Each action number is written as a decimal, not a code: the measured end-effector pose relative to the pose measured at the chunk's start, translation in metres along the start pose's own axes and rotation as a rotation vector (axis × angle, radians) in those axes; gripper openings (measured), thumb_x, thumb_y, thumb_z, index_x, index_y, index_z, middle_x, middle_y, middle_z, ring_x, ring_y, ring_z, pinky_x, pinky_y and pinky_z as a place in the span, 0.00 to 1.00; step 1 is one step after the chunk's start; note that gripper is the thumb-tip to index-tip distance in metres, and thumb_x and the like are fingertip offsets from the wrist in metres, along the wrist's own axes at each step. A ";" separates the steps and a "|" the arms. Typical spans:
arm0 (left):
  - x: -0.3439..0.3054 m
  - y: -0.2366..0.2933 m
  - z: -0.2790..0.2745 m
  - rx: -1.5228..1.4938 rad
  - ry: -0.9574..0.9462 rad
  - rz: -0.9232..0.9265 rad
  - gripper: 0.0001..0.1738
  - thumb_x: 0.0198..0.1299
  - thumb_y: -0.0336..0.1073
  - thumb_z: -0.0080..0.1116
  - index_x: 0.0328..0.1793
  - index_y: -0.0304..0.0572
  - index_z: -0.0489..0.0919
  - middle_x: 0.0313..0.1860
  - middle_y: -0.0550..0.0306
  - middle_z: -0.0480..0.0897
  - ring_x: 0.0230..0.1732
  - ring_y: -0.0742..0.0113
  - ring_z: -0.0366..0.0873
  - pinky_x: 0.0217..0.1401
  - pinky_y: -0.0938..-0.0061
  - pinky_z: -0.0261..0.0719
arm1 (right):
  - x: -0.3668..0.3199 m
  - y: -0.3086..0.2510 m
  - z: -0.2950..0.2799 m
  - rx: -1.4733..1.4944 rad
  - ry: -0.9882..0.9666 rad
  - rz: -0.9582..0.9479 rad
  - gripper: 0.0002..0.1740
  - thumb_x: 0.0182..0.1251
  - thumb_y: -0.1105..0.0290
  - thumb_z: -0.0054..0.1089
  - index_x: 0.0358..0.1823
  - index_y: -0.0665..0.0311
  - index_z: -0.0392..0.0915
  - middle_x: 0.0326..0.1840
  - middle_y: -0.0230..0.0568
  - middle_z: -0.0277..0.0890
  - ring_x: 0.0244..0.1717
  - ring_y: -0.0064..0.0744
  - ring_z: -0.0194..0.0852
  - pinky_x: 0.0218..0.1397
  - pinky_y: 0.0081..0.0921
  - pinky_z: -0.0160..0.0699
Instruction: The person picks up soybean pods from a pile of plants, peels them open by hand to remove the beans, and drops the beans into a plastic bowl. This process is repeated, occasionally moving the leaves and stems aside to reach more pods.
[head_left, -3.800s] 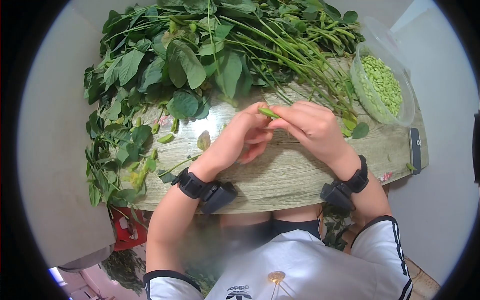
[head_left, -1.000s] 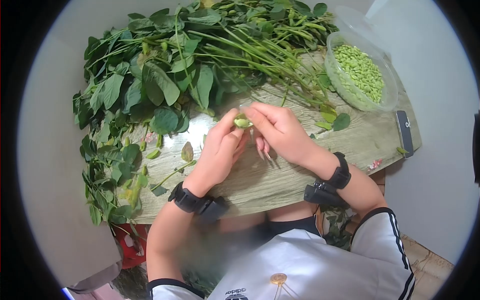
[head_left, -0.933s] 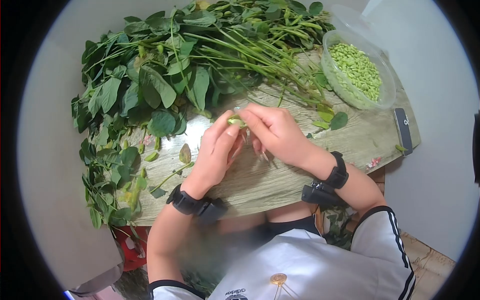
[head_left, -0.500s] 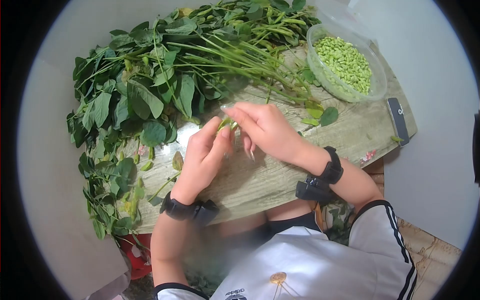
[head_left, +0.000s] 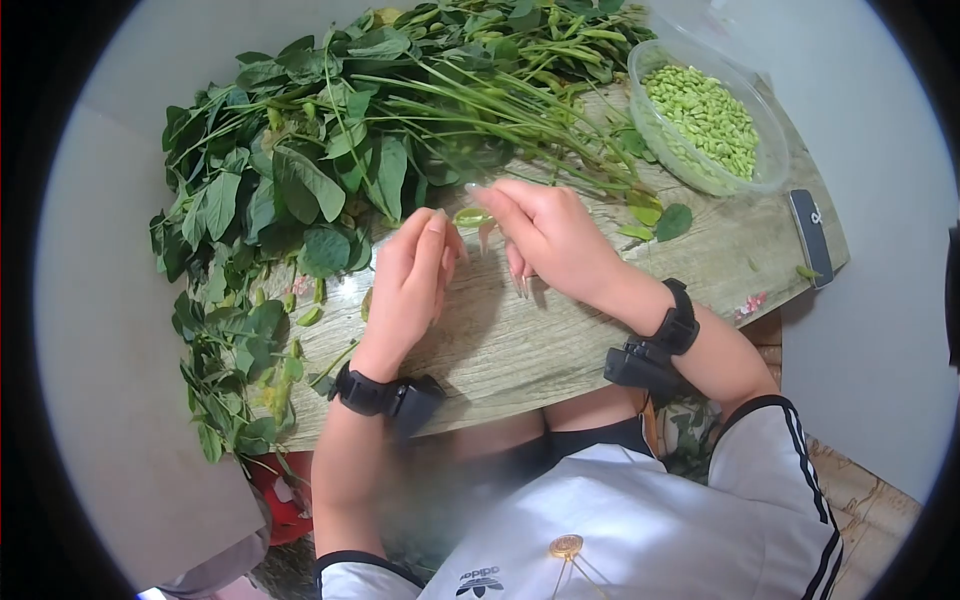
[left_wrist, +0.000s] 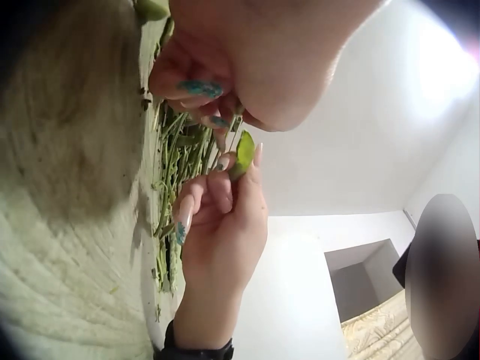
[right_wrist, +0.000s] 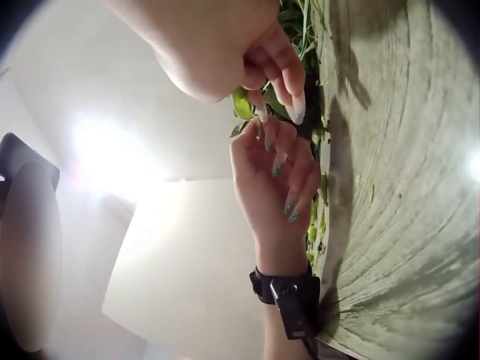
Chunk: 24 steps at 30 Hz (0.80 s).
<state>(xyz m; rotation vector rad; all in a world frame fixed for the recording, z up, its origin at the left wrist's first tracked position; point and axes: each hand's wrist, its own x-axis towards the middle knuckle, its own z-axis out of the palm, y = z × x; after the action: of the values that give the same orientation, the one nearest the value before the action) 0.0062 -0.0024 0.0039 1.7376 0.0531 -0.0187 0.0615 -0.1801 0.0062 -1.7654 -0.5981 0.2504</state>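
My right hand (head_left: 560, 240) pinches a green soybean pod (head_left: 472, 217), which points toward the left hand. In the left wrist view the pod (left_wrist: 244, 155) stands up from the right thumb and fingertips, bright green and curved. My left hand (head_left: 405, 275) is just left of it, thumb and fingertips drawn together. A small greenish piece (left_wrist: 237, 114) shows at the left fingertips, with a thin pale strand running down toward the pod. Both hands are raised over the wood-grain table (head_left: 500, 350). In the right wrist view the pod (right_wrist: 241, 103) is partly behind fingers.
A clear plastic tub (head_left: 655, 150) of shelled green beans (head_left: 705, 120) stands at the back right. Leafy soybean stalks (head_left: 310, 180) heap along the back and left. A dark phone-like slab (head_left: 812, 240) lies by the right edge. Loose pods (head_left: 310, 316) lie at left.
A second ago both hands held the split pod together, with a pale bean showing. The hands have since drawn a little apart, and the pod stays with the right hand.
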 end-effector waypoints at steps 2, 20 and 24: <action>0.005 -0.001 -0.001 -0.024 0.035 0.110 0.17 0.77 0.41 0.43 0.39 0.38 0.77 0.20 0.70 0.71 0.16 0.86 0.60 0.18 0.86 0.54 | 0.001 0.003 0.001 0.116 -0.020 0.059 0.15 0.79 0.64 0.46 0.44 0.70 0.76 0.22 0.35 0.75 0.16 0.23 0.76 0.19 0.19 0.74; 0.065 0.116 0.041 0.552 0.249 1.064 0.23 0.65 0.33 0.54 0.65 0.32 0.70 0.57 0.44 0.81 0.29 0.59 0.82 0.31 0.71 0.80 | 0.010 -0.002 -0.031 0.263 -0.366 0.056 0.11 0.66 0.68 0.61 0.38 0.72 0.80 0.35 0.46 0.81 0.29 0.28 0.83 0.35 0.27 0.87; 0.019 0.094 -0.040 0.068 0.573 0.853 0.18 0.68 0.29 0.46 0.63 0.38 0.70 0.56 0.48 0.80 0.21 0.86 0.68 0.15 0.91 0.63 | 0.005 -0.034 -0.121 0.913 -0.637 -0.413 0.11 0.67 0.64 0.62 0.41 0.66 0.83 0.41 0.47 0.83 0.29 0.28 0.81 0.30 0.28 0.84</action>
<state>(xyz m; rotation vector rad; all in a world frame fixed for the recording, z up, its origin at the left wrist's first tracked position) 0.0286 0.0218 0.1026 1.6617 -0.2728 1.1072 0.1130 -0.2729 0.0727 -0.6373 -1.0697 0.6813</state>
